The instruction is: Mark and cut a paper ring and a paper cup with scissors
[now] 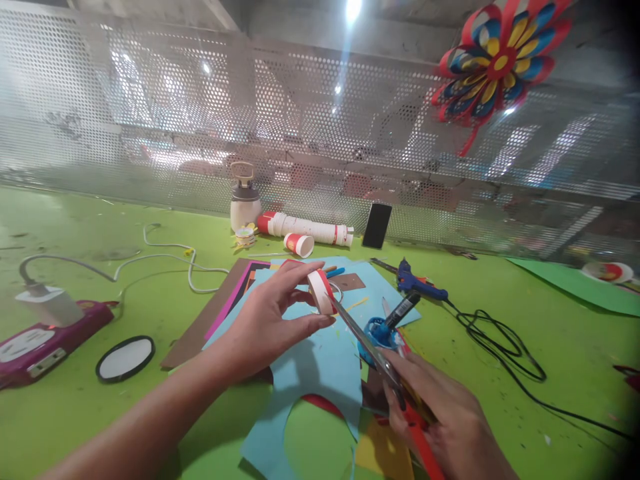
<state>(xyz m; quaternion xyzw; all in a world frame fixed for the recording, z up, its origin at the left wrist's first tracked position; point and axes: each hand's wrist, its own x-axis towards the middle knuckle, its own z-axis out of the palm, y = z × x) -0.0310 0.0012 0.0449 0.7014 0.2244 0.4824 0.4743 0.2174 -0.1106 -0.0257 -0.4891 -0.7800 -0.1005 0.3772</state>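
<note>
My left hand (273, 303) holds a short cut section of a red-and-white paper cup (320, 292) between thumb and fingers, just above the blue paper. In my right hand (445, 407) are scissors (370, 350) with red handles, pointing up and left. Their blade tips reach the edge of the cup piece; whether they bite into it I cannot tell. Below lies a sheet of light blue paper (320, 373) with a large round cut-out. Beside the blades stands a small blue holder (373, 333) with a black marker (403, 310) in it.
Behind lie a stack of paper cups (310, 229), one loose cup (299, 245), a spray bottle (245, 207) and a phone (377, 225). On the right are a blue glue gun (420, 283) and its black cable (505, 347). A purple power strip (95, 320) and black-rimmed disc (125, 359) lie left.
</note>
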